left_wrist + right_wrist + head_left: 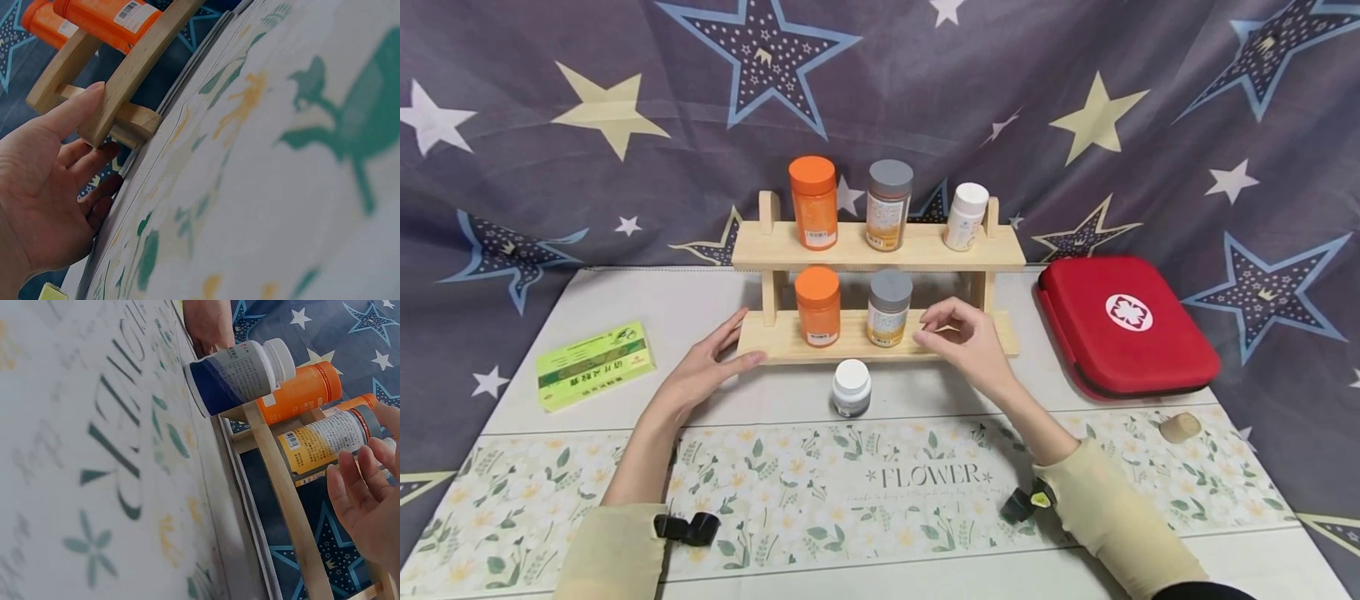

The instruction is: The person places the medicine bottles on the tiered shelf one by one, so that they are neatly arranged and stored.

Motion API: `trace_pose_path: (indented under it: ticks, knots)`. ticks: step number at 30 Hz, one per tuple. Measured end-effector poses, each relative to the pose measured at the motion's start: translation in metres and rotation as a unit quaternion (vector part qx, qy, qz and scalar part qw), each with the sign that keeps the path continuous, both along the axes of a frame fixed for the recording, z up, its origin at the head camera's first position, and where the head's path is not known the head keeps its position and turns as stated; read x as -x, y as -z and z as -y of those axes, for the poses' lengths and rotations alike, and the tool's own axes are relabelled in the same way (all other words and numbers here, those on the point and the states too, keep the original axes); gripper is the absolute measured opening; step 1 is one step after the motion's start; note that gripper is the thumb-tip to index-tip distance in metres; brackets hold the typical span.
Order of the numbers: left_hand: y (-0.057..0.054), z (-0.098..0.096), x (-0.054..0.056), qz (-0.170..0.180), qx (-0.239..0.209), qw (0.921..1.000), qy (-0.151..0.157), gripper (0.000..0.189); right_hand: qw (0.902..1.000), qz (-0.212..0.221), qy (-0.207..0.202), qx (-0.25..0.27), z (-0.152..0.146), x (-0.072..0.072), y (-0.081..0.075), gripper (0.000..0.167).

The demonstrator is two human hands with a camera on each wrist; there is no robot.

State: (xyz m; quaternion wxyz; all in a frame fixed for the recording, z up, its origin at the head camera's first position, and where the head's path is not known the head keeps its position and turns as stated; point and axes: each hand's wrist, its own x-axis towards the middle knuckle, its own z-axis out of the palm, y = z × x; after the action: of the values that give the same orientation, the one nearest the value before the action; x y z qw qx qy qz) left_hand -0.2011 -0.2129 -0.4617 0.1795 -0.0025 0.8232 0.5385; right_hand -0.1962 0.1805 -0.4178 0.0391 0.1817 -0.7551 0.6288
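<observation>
A two-tier wooden rack (880, 250) stands on the table. At its lower left end is my left hand (703, 367), with the thumb (81, 109) against the board and other fingers around its end. Just right of a grey-lidded bottle (888, 310) on the lower tier is my right hand (966, 342), fingers loosely bent, holding nothing. An orange bottle (818, 307) shares that tier. The upper tier bears another orange bottle (814, 204), a second grey-lidded bottle (888, 207) and a small white bottle (966, 218). In front of the rack stands a white-capped blue and grey bottle (234, 378).
Left of the rack lies a yellow-green medicine box (597, 365). To the right are a red zip case (1135, 325) with a white emblem and a small cork-like stopper (1180, 427). A floral strip crosses the table (820, 558); a starry cloth (925, 100) hangs behind.
</observation>
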Motion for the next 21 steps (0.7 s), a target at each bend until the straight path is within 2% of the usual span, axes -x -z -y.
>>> trace_pose_path:
  ticks: [9,21]
  knots:
    - [-0.001,0.000,0.000,-0.002,0.004,1.0000,0.002,0.102,0.9983,0.000,-0.041,-0.041,0.011,-0.009,0.007,0.020]
    - [-0.002,-0.001,-0.001,-0.004,0.004,1.0000,0.004,0.103,0.9904,0.015,-0.104,-0.090,0.029,-0.022,0.014,0.040]
